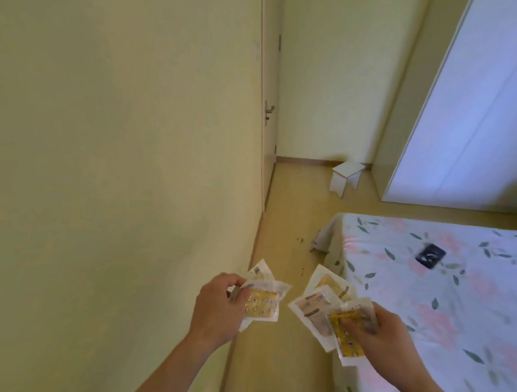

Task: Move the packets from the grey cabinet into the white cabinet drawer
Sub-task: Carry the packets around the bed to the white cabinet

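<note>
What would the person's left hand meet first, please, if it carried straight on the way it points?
Probably nothing soon: the left hand, gripping clear plastic packets, points along bare yellowish floor toward the far wall; depth is unclear.

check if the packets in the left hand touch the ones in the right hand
Apart. The head view shows bare floor between the left hand's packets and the right hand's packets.

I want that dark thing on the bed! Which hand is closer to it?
Right. The right hand, gripping packets, is at the floral-sheeted bed's edge, below the small dark rectangular object. The left hand is over the floor, farther away.
</note>
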{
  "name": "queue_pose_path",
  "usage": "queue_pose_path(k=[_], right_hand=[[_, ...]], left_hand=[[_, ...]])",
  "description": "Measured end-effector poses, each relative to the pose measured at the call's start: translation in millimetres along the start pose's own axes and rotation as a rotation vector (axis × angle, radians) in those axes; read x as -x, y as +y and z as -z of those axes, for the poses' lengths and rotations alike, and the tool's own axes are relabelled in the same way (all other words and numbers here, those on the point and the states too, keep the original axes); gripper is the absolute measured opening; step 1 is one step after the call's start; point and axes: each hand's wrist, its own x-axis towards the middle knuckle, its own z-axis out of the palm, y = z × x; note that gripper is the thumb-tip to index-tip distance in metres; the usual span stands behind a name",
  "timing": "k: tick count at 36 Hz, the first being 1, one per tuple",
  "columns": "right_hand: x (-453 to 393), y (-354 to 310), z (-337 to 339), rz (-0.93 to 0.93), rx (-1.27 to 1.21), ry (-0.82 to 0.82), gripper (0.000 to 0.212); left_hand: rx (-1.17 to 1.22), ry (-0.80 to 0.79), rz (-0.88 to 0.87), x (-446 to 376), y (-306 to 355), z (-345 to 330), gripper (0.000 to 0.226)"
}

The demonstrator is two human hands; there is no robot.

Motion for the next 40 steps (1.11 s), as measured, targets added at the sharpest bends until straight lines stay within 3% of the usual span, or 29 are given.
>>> queue_pose_path(k=[9, 27, 40], right_hand=[[-123.2, 4.4, 38.3, -0.092, 0.022, 0.206, 0.007], [-468.7, -86.1, 107.9, -0.054, 0.016, 0.178, 0.004], [-672.9, -125.2, 141.4, -0.095, -0.025, 0.334, 0.006]], left_hand=[[0.015, -0.178, -0.106, -161.9, 36.2, -66.9, 0.007], [0.126, -0.156, -0.03, -491.1, 119.8, -138.0, 0.009], [0.166, -0.319, -0.155, -744.1, 183.7, -223.0, 0.008]])
